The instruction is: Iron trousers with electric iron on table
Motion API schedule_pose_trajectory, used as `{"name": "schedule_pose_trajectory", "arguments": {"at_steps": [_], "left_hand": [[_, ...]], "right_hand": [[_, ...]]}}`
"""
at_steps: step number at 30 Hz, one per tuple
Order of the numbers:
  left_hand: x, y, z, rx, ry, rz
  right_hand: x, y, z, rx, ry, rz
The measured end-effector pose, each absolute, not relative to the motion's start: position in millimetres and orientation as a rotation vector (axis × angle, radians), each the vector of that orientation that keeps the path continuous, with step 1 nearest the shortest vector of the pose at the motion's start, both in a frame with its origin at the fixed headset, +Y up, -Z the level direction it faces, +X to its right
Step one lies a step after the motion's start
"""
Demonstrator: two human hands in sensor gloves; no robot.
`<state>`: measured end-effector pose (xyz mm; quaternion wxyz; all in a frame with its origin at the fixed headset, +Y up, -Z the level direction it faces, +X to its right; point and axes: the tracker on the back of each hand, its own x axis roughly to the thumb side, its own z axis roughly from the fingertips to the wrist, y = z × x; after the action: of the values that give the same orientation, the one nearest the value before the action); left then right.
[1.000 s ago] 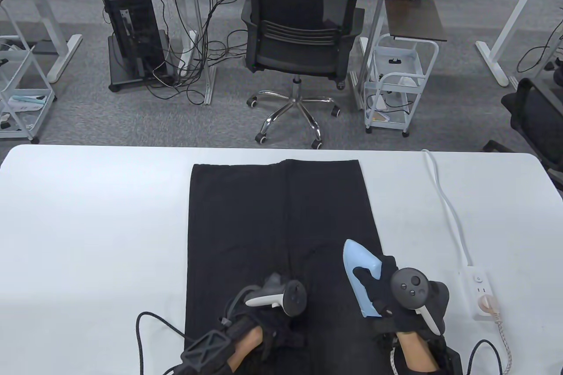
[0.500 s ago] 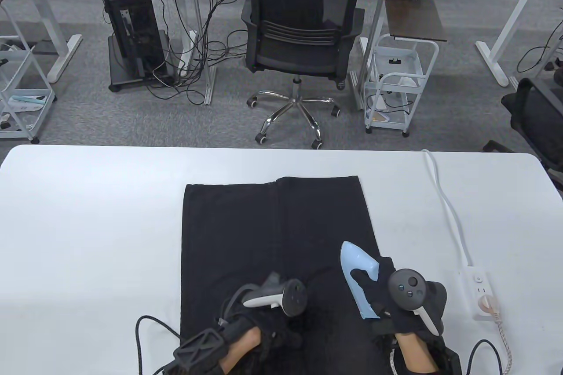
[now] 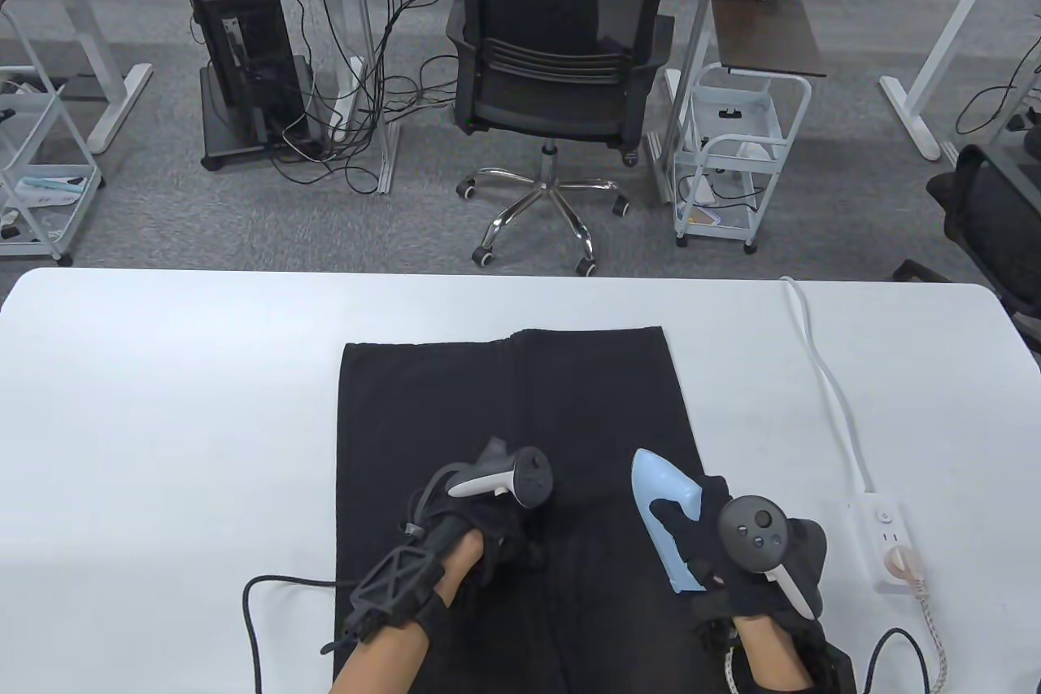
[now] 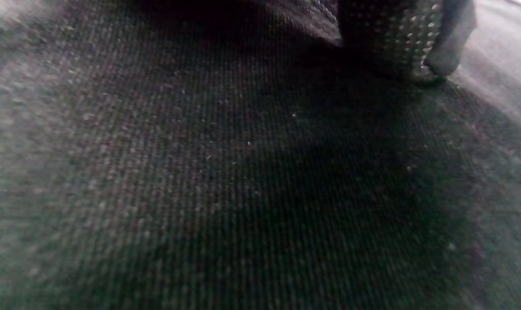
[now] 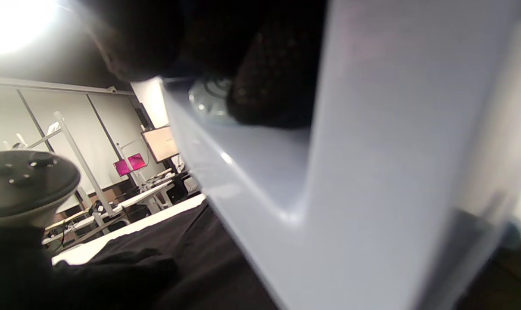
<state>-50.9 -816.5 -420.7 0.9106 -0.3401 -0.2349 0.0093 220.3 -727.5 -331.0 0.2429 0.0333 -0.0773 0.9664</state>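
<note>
Black trousers [image 3: 504, 401] lie flat down the middle of the white table [image 3: 163, 401], reaching to its near edge. My left hand [image 3: 496, 535] rests on the trousers left of the centre seam. The left wrist view is filled with the cloth [image 4: 200, 172], and a gloved fingertip [image 4: 398, 38] touches it. My right hand [image 3: 703, 543] grips the handle of the light blue iron [image 3: 660, 486]. The iron sits on the right trouser leg with its tip pointing away from me. In the right wrist view the iron's body [image 5: 372, 172] fills the frame above the cloth [image 5: 191, 245].
A white power strip [image 3: 886, 535] lies right of the iron, and its white cable [image 3: 821, 368] runs to the far edge. A braided cord [image 3: 935, 637] leaves the strip toward me. A black glove cable [image 3: 268, 588] loops at the left. An office chair [image 3: 553, 59] stands beyond the table.
The trousers slid toward me, their far edge now lower on the table. My left hand then moved forward over the cloth. The iron and right hand hardly moved.
</note>
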Motion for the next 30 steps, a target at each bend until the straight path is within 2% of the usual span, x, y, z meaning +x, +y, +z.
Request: {"name": "schedule_pose_trajectory", "arguments": {"at_steps": [6,14,18,21,24,30], "left_hand": [[-46,-818,-384,-0.723,-0.505,0.014],[-39,-818,-331,-0.743,-0.546,-0.066],[-41,-820,-323,-0.724,-0.558,-0.034],[-43,-822,-324,-0.742,-0.566,-0.020],[-44,-823,-325,-0.751,-0.576,-0.012],[-44,-822,-325,-0.754,-0.585,-0.027]], "right_hand": [[205,-729,-327,0.230,-0.080,2.701],[171,-745,-323,0.529,0.454,2.876],[157,-758,-323,0.538,0.583,3.000],[156,-760,-326,0.507,0.578,3.010],[152,-761,-334,0.441,0.483,3.047],[140,-760,-387,0.471,0.325,3.136]]}}
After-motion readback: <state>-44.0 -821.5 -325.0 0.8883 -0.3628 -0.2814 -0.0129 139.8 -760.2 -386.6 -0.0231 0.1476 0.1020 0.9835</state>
